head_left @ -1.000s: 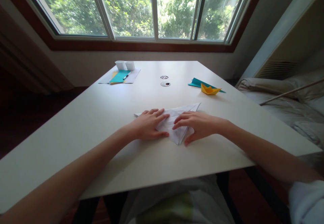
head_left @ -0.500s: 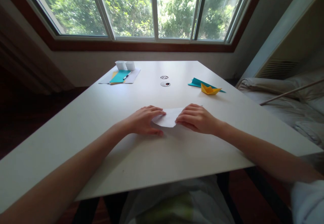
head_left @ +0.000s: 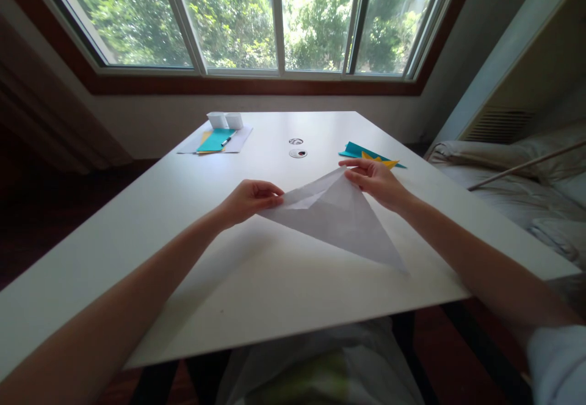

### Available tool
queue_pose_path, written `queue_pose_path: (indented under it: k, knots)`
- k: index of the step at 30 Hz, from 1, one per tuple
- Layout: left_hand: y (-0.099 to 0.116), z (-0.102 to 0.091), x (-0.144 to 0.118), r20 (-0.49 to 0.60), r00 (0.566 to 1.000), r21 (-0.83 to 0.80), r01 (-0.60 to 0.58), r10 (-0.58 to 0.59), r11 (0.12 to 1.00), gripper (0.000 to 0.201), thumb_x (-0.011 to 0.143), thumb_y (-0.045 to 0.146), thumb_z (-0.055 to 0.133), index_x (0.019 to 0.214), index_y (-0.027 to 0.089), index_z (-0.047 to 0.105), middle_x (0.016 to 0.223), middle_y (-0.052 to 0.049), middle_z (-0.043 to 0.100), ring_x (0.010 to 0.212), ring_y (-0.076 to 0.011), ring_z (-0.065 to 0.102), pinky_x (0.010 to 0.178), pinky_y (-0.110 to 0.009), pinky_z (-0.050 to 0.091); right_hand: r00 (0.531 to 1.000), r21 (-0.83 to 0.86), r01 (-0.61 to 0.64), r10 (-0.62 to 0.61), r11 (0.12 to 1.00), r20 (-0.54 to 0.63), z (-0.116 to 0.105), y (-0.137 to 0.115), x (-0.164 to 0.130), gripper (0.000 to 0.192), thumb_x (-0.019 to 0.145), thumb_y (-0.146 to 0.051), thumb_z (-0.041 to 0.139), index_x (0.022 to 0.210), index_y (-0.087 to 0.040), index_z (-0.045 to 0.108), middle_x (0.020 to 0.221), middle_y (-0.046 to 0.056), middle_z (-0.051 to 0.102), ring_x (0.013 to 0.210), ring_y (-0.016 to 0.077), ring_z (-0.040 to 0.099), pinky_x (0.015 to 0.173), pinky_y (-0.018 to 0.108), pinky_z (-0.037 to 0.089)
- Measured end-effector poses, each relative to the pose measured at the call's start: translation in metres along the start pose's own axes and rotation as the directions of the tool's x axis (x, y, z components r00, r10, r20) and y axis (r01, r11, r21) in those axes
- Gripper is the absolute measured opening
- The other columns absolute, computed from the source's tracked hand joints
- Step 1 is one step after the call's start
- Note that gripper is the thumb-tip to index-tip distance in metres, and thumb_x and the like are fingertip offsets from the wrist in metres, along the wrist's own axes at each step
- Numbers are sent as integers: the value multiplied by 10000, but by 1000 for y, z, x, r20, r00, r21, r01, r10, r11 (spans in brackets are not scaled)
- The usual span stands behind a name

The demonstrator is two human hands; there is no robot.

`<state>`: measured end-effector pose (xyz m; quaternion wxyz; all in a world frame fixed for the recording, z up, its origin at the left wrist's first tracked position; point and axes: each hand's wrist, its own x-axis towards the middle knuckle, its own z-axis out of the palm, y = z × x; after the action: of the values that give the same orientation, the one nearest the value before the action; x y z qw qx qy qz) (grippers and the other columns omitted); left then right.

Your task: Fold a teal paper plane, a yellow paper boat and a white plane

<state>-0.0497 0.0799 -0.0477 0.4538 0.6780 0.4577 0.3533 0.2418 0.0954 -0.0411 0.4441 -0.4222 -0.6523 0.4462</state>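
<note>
A thin, slightly translucent white paper sheet, folded into a broad triangle with faint crease lines, lies near the middle of the smooth matte white table, its long point running toward 4 o'clock. The left hand pinches the sheet's corner at 9 o'clock, fingers curled shut on the edge with the thumb on top. The right hand grips the upper corner at 1 o'clock, fingers loosely bent and closed on the paper, lifting that edge a little off the tabletop. Just beyond the right hand, at 1 o'clock, a flat teal paper piece lies with a folded yellow paper shape partly hidden behind the fingers. At 12 o'clock from the sheet sit two round cable grommets, set flush in the tabletop. Farther off at 11 o'clock a teal sheet rests on pale paper with a pen across it, and two small white paper boxes stand side by side behind. Rumpled grey bedding fills the space at 3 o'clock.
</note>
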Motion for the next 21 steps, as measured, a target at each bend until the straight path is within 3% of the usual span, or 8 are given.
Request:
queue_pose_path:
  k: [4, 9, 15, 21]
  knots:
    - [-1, 0, 1, 4, 1000, 31, 4, -4, 1000, 273, 585, 367, 756, 762, 164, 710, 602, -17, 640, 515, -117, 534, 445, -199, 364, 994, -120, 58, -47, 991, 94, -4, 7, 2, 543, 645, -421, 712, 1124, -192, 599, 739, 16, 579, 685, 138, 551, 589, 278, 484]
    - [-4, -4, 2, 38, 999, 31, 33, -34, 999, 355, 615, 361, 749, 898, 159, 679, 589, -25, 635, 499, -121, 543, 430, -206, 382, 992, -199, 124, -116, 972, 49, -10, 13, 6, 483, 649, -412, 704, 1073, -188, 645, 814, 21, 558, 676, 107, 509, 629, 280, 481]
    - [-11, -5, 4, -92, 995, -125, 25, -36, 992, 340, 579, 293, 788, 859, 149, 659, 671, -13, 639, 574, -98, 558, 530, -208, 443, 997, -120, 72, -67, 990, 38, -14, 17, 10, 441, 613, -408, 729, 963, -147, 666, 616, -37, 446, 559, 77, 452, 509, 232, 426]
    - [-7, -1, 4, -165, 986, -264, -22, -22, 964, 351, 551, 269, 806, 834, 138, 645, 656, -5, 636, 584, -98, 571, 573, -221, 455, 996, -142, 92, -88, 986, 32, -21, 23, 15, 403, 601, -403, 739, 906, -149, 671, 568, -59, 397, 521, 63, 392, 474, 218, 372]
